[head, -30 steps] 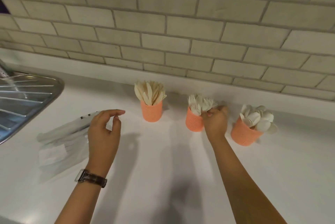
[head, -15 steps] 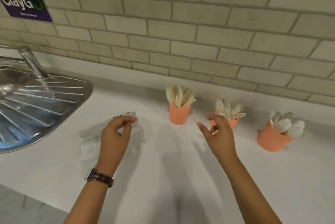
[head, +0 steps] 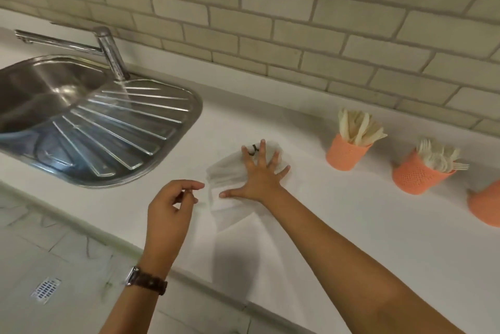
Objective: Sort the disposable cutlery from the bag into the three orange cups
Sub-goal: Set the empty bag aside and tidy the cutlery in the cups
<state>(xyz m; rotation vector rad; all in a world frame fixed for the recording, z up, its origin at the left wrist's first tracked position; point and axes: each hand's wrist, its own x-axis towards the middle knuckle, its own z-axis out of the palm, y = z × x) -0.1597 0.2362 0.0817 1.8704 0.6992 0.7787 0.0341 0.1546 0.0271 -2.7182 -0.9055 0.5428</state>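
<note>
A flat clear plastic bag (head: 230,171) lies on the white counter (head: 351,225). My right hand (head: 259,175) presses on it with fingers spread straight. My left hand (head: 170,209) hovers just left of the bag, fingers loosely curled, holding nothing I can see. Three orange cups stand at the right: the nearest to the bag (head: 345,153) holds white knives, the middle one (head: 416,175) holds white forks, and the third (head: 487,202) is cut off by the frame edge, its contents out of view.
A steel sink with a ribbed drainboard (head: 108,128) and a tap (head: 108,49) takes up the left. A tiled wall runs behind the counter. The counter's front edge crosses below my hands, with the floor and a drain grate (head: 46,289) beneath.
My right hand left the fork cup, swung left and came down flat on the bag. My left hand let go of the bag and pulled back. The view turned left toward the sink.
</note>
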